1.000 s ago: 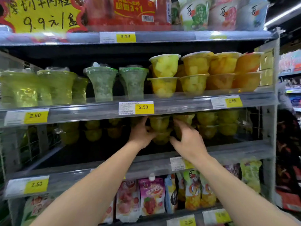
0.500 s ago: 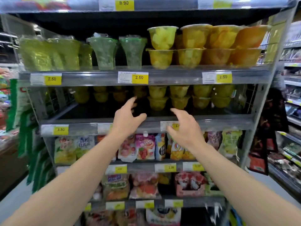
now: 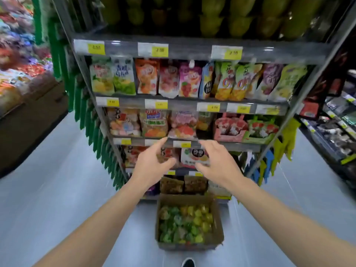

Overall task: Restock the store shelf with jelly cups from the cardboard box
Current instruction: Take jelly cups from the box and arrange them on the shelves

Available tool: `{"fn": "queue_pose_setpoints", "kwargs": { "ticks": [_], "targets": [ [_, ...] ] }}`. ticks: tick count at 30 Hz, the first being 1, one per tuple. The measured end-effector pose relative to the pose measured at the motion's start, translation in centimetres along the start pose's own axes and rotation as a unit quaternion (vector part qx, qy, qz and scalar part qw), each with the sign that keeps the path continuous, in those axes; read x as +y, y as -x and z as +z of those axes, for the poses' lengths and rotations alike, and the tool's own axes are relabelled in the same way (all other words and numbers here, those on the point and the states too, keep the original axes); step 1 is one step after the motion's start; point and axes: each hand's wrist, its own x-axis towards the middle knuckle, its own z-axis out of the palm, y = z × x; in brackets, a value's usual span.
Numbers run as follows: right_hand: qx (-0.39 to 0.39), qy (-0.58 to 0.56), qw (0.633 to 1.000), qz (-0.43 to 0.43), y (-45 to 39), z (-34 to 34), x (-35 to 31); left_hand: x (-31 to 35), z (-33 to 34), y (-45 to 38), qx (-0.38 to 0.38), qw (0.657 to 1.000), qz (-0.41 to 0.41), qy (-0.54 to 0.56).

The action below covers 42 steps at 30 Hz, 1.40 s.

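On the floor at the foot of the shelf unit, the cardboard box sits open-topped, full of jelly cups in green and yellow; that's where the stock is right now; nothing in either hand.

What changed: half a second ago both hands were up at the cup shelf, and a second ago they were in among the stacked cups there; now the view has tipped down and the hands have come away from that level; the cup shelf is only a blurred strip of yellow-green cups at the top edge. I read that as one placement finished and the next fetch starting; box looks well filled, so plenty of trips left.

Left hand: fingers spread and loosely curled, thumb out, empty. Right hand: same, fingers apart and slightly bent, empty. Both hover in front of the lower snack-bag shelves, above the box, not touching anything; motion blur, so fine finger detail is soft.

Box orientation: long axis runs roughly away from the person toward the shelf, near end toward the shoe, far end just beside the bottom shelf; opening faces straight up. Cups inside look jumbled; can't tell each one's axis or which way the lids face; too blurred.
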Motion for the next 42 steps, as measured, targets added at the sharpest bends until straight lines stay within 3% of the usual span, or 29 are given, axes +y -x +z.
{"fn": "queue_pose_setpoints", "kwargs": {
  "ticks": [11,24,33,42],
  "targets": [
    [-0.187,0.002,0.976,0.113,9.9,13.1,10.3,-10.3,12.7,8.6,-0.145,0.979,-0.134,-0.051],
    [-0.316,-0.053,0.927,0.197,7.4,27.8,26.3,-19.8,29.8,4.9,-0.191,0.947,-0.254,-0.037],
    [-0.355,-0.079,0.902,0.233,4.9,45.0,32.8,-34.3,40.0,3.6,-0.223,0.929,-0.294,-0.034],
    [-0.41,-0.085,0.885,0.202,2.9,63.4,35.9,-49.4,46.6,2.7,-0.224,0.915,-0.333,-0.035]
  ]
}}
